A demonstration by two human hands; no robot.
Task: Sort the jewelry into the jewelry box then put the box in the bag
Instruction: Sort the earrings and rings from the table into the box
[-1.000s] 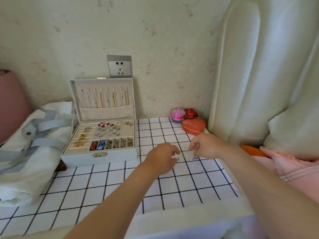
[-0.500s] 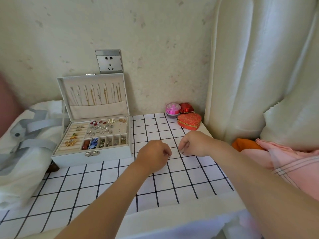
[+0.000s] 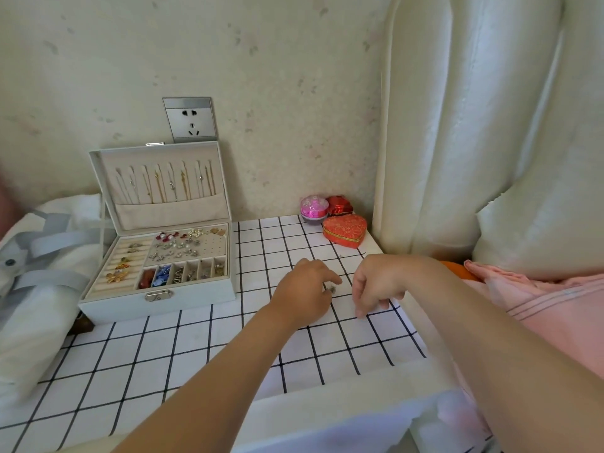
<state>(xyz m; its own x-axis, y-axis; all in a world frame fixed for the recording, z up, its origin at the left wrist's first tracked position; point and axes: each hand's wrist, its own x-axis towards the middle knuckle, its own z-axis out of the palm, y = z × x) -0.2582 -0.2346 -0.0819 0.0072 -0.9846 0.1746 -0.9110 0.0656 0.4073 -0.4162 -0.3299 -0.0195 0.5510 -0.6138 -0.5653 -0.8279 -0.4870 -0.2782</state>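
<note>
A white jewelry box stands open at the back left of the checked table. Its lid holds hanging necklaces, and rings, earrings and small pieces fill its tray. My left hand hovers to the right of the box, fingers pinched on a small silver jewelry piece. Just to its right my right hand hangs over the table with fingers apart and pointing down, holding nothing I can see. A white bag with grey straps lies left of the box.
A red heart-shaped box, a pink round box and a small red box sit at the back right corner. A wall socket is above the jewelry box. A cream padded headboard and pink bedding lie to the right.
Both hands were together, fingers closed, over the same spot. Now my right hand has opened and drawn slightly away, while the small silver piece stays pinched in my left hand.
</note>
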